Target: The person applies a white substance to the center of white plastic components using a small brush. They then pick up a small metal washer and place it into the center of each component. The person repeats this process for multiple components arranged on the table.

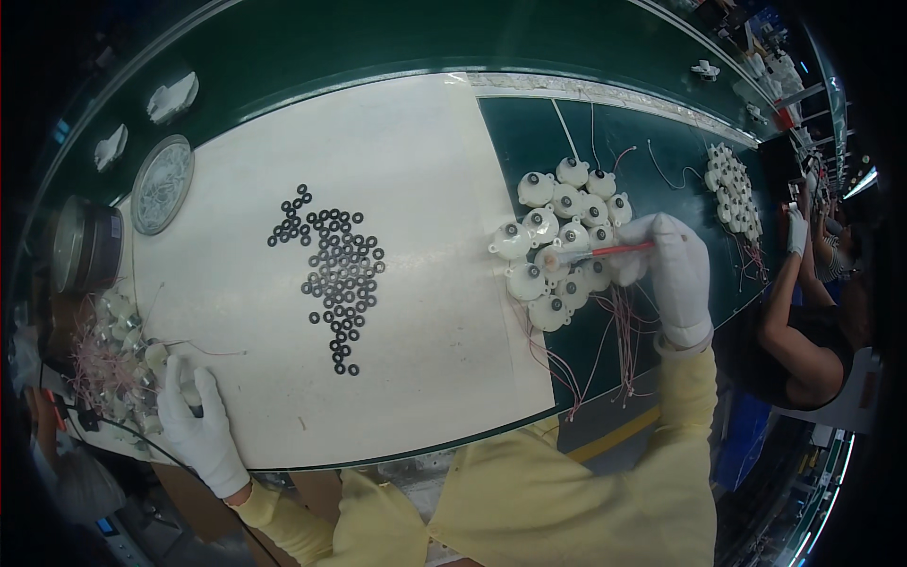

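My right hand [675, 269], in a white glove, is closed round a thin red-handled brush [619, 250]. The brush's pale tip lies over a cluster of round white wired housings [567, 200], most topped with a black ring. Pink and white wires [624, 326] trail from the cluster toward the near edge. At the table's left end my gloved left hand [200, 425] reaches to a heap of pale wired parts [118, 354]. Its thumb and fingers close round a small whitish part, mostly hidden by the glove.
Many loose black rings [345, 269] lie on the white sheet [435, 189]. A round clear-topped dish [162, 184] and a dark tub [90, 246] stand at left. More white housings [732, 194] sit far right, near a co-worker's arm [784, 293]. Crumpled white scraps [173, 97] lie behind.
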The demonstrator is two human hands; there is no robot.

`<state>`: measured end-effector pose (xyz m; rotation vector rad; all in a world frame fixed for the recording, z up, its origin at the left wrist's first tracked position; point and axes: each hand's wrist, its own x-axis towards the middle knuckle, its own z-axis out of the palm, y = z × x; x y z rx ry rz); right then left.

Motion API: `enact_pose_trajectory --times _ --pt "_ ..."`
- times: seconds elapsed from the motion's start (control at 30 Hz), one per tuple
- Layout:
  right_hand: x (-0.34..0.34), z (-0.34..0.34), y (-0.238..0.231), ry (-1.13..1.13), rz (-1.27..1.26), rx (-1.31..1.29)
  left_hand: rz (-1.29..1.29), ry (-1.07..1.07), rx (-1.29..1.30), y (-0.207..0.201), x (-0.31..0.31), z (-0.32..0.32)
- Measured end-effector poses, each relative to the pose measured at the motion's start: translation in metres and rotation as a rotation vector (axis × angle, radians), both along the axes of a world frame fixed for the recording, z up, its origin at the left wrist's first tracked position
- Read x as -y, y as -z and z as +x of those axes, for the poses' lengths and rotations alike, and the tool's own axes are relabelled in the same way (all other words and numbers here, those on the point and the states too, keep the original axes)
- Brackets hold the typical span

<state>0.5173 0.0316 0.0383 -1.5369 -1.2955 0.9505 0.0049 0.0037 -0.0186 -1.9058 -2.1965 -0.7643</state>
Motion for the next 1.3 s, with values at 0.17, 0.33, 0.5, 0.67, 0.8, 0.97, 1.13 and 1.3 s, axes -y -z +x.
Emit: enact_pose_trajectory --times 0.17,0.33,0.5,0.67,0.8,0.97,1.13,1.3 --pt "0.004 0.007 -0.004 0.047 0.037 0.029 -0.042 -0.041 0.051 -0.003 0.001 0.003" --pt "0.003 0.014 -0.004 0.116 0.054 -0.014 -0.046 -0.041 0.056 -0.004 0.001 0.003" --pt "-0.004 0.011 -0.001 0.140 0.018 -0.017 -0.033 -0.017 0.042 -0.003 0.000 0.002" --pt "-0.006 0.012 0.001 0.138 0.007 -0.004 -0.031 -0.024 0.041 -0.002 0.001 0.002" --pt "-0.004 0.015 0.001 0.144 0.001 0.014 -0.016 -0.015 0.017 -0.003 0.000 0.004" --pt "-0.002 0.016 -0.002 0.157 0.013 0.046 -0.027 -0.025 0.014 -0.003 0.001 0.003" --pt "-0.001 0.021 -0.005 0.136 0.055 0.052 -0.010 -0.015 0.006 0.000 0.000 0.000" --pt "-0.004 0.006 -0.009 0.123 0.038 0.027 -0.027 -0.027 0.020 -0.003 0.000 0.004"
